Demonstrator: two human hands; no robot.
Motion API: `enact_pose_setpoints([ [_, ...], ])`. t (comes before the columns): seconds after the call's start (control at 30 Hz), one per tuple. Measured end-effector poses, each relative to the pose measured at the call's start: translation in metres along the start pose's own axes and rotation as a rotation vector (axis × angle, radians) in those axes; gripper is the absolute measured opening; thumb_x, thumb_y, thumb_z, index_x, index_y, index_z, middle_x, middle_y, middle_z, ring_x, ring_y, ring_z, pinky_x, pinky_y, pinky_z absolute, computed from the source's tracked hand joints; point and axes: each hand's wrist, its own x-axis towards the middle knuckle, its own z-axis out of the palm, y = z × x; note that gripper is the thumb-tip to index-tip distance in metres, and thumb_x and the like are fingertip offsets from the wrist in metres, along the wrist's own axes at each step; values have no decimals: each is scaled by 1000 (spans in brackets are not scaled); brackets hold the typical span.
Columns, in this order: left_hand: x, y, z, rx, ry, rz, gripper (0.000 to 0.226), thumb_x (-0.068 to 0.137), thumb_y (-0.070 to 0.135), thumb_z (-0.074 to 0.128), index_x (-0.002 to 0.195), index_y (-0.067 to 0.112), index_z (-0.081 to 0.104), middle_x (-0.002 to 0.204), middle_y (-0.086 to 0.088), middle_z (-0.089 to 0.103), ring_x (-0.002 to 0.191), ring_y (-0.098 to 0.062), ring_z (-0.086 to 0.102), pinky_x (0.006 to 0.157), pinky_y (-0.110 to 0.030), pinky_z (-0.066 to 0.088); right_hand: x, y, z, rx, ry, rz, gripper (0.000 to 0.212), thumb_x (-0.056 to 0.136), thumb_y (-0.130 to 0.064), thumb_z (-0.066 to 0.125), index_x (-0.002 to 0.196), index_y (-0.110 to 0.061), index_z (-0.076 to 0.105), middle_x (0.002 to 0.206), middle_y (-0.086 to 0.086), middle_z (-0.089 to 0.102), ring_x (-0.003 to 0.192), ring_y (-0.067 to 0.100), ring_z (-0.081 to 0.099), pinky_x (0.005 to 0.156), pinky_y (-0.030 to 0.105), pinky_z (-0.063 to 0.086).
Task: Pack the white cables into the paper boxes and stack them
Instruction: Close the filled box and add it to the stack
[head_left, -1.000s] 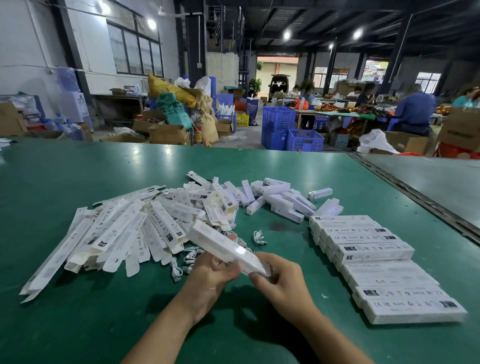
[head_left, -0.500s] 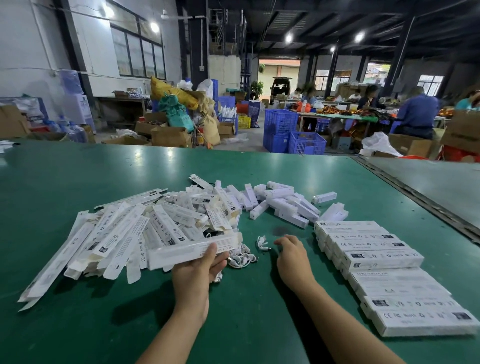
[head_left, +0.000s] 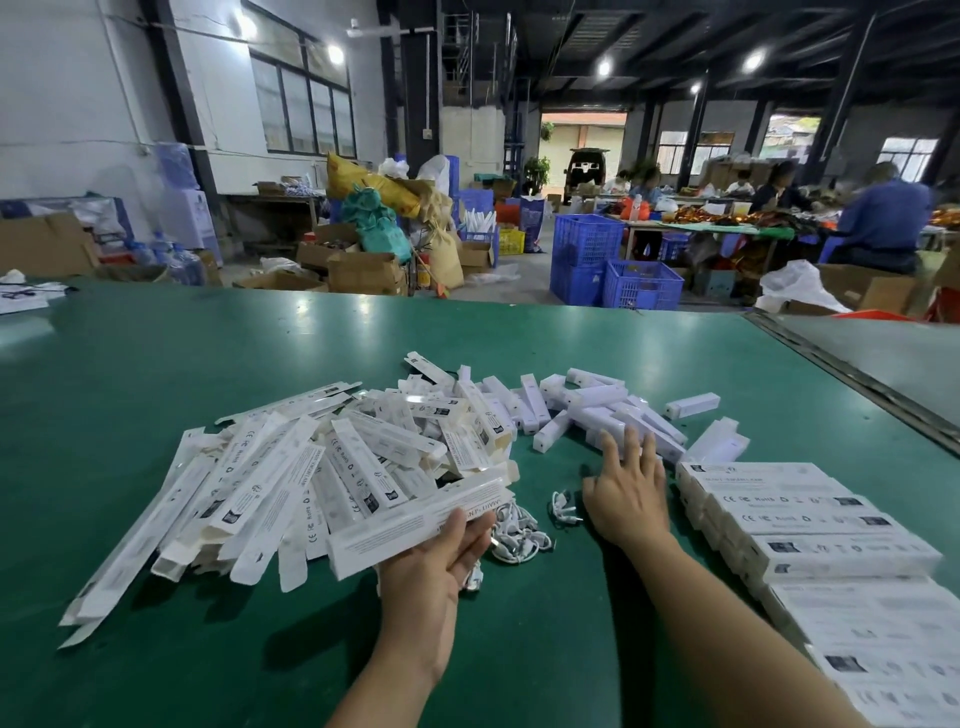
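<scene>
The white cables (head_left: 519, 540) lie in a small loose bunch on the green table (head_left: 156, 364), near you and between your two hands; one more coiled cable (head_left: 563, 512) lies just beside your right hand. They are close to you, I think, so that you can take one without stretching.

Your left hand (head_left: 441, 556) grips one long paper box (head_left: 415, 519) from below, with the thumb on its near face. The box lies almost flat and points to the far right, its open end toward the cables, which looks like a good position for filling it.

Your right hand (head_left: 626, 493) is open, fingers spread, and holds nothing. It reaches over the table toward the small white inner boxes (head_left: 597, 410), which lie scattered at the far side. I cannot tell if the fingertips already touch one. My judgement is that you want an inner piece or a cable next.

To the left lies the big heap of flat, unfilled paper boxes (head_left: 270, 467), some overlapping each other, within easy reach of the left hand. To the right, the finished boxes (head_left: 810, 525) lie in a tidy overlapping row running from far to near, so the right hand can add the next one.

Beyond the table are blue crates (head_left: 613, 270) and other people working.
</scene>
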Motion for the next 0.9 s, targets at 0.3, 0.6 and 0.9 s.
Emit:
enact_pose_setpoints([
  [0.3,7,-3,-6,6,-65,-7,41,77,8,66,118,10,63,107,-19,74,94,-35,74,68,-29,61,28,2,1,-52,-10,96,74,92,-41,42,154,-26,5,163,12,-5,149,34,-4,118,53,4],
  [0.6,7,-4,-7,15,-81,-15,40,78,8,65,119,10,64,108,-18,74,96,-34,74,70,-30,61,22,-1,-3,-117,111,70,51,91,-22,45,140,-18,31,135,13,39,118,34,42,88,45,38],
  [0.9,9,-4,-9,20,-76,-26,36,78,9,66,114,5,64,104,-19,75,91,-32,75,68,-28,61,-4,3,2,250,80,-103,49,93,-5,48,141,-16,40,136,13,48,119,34,47,93,41,41],
])
